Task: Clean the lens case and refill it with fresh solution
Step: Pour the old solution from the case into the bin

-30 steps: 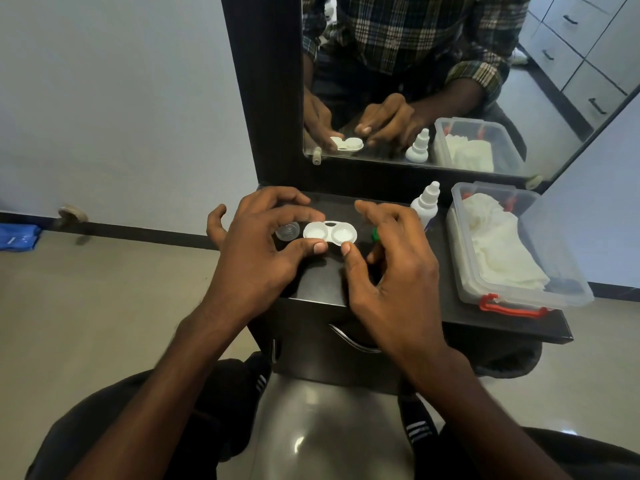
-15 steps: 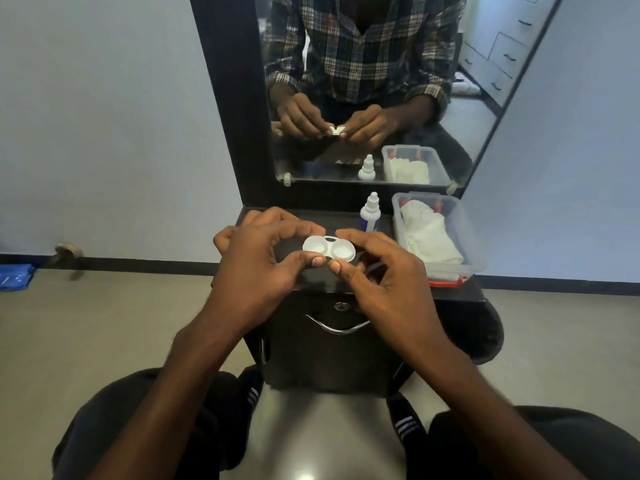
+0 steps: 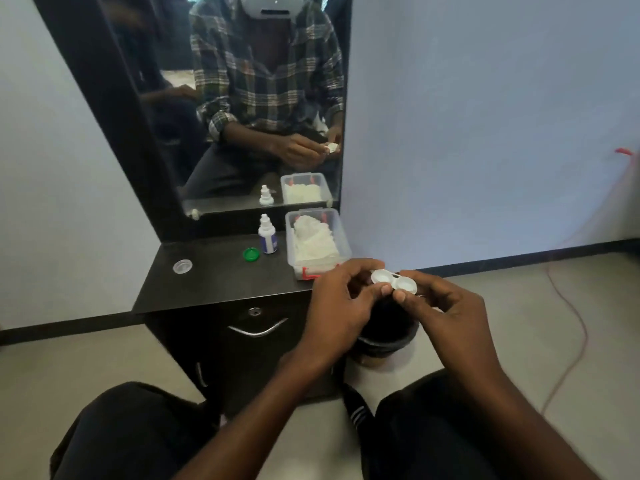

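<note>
We hold the white lens case (image 3: 393,280) between both hands, out past the cabinet's right edge and above a dark bin (image 3: 384,336). Our left hand (image 3: 341,306) pinches its left well, our right hand (image 3: 446,306) its right well, fingers curled. The solution bottle (image 3: 267,235) stands on the cabinet top (image 3: 214,278), well apart.

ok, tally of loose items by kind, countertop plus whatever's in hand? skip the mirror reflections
Lens case: 1, gripped by left hand and right hand, off the counter's right edge
Case caps: 2, green cap and clear cap
Solution bottle: 1
Clear bin with white tissues: 1
Total: 5
</note>
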